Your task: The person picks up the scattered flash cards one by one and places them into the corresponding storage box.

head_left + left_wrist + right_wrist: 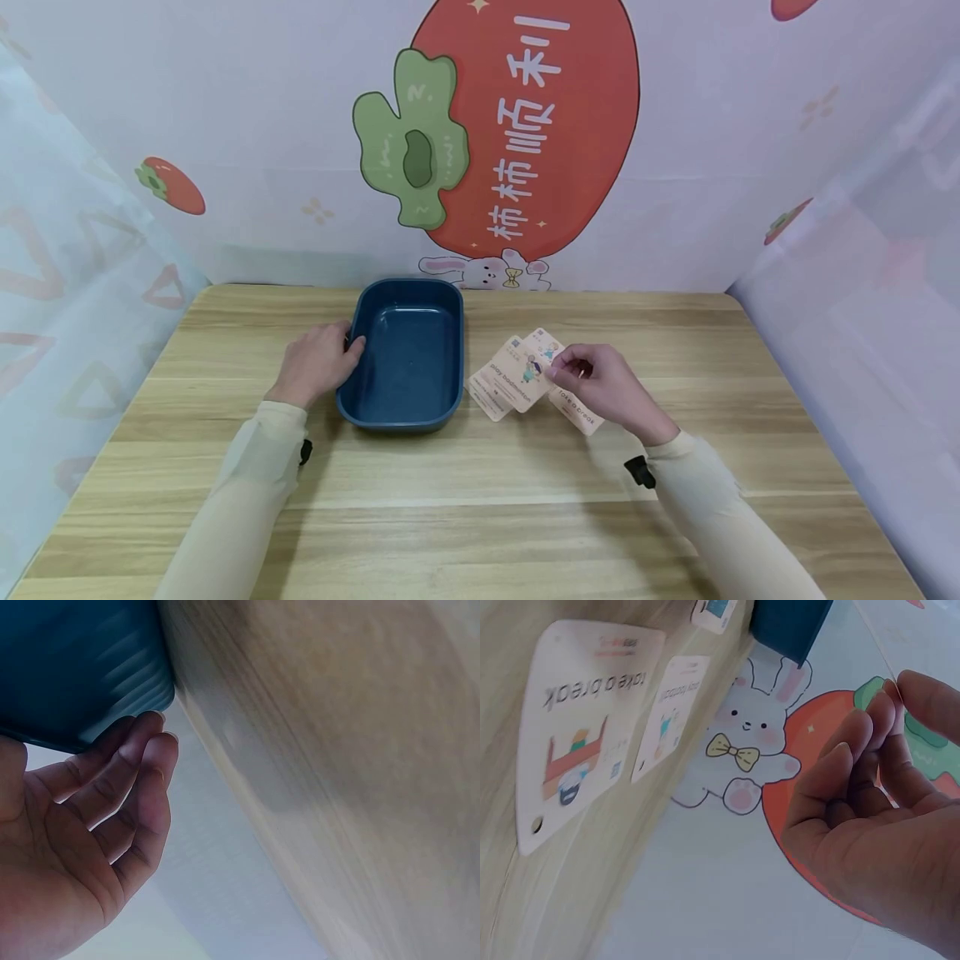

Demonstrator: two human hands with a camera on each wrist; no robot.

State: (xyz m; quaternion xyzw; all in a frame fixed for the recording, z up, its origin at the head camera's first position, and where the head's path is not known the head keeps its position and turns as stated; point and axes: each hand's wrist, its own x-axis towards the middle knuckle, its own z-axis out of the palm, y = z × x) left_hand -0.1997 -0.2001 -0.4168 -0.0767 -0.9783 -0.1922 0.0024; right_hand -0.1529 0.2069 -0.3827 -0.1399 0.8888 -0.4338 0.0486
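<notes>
A dark blue rectangular tub (410,362) stands on the wooden table, left of the middle. My left hand (317,365) holds its left wall, with the thumb over the rim and the fingers along the outside, as the left wrist view also shows. Thumb and fingertips of my right hand (606,385) pinch a "play badminton" card (508,380) by its edge, raised off the table. In the right wrist view that card is nearly edge-on. Lying below are a "take a break" card (585,742), a "play football" card (670,718) and another card (491,407), partly covered.
Light wood tabletop (450,517) stretches in front of the tub and cards. A printed backdrop (285,125) with a red persimmon and a rabbit rises behind the table's back edge, and pale sheets (885,317) hang at both sides.
</notes>
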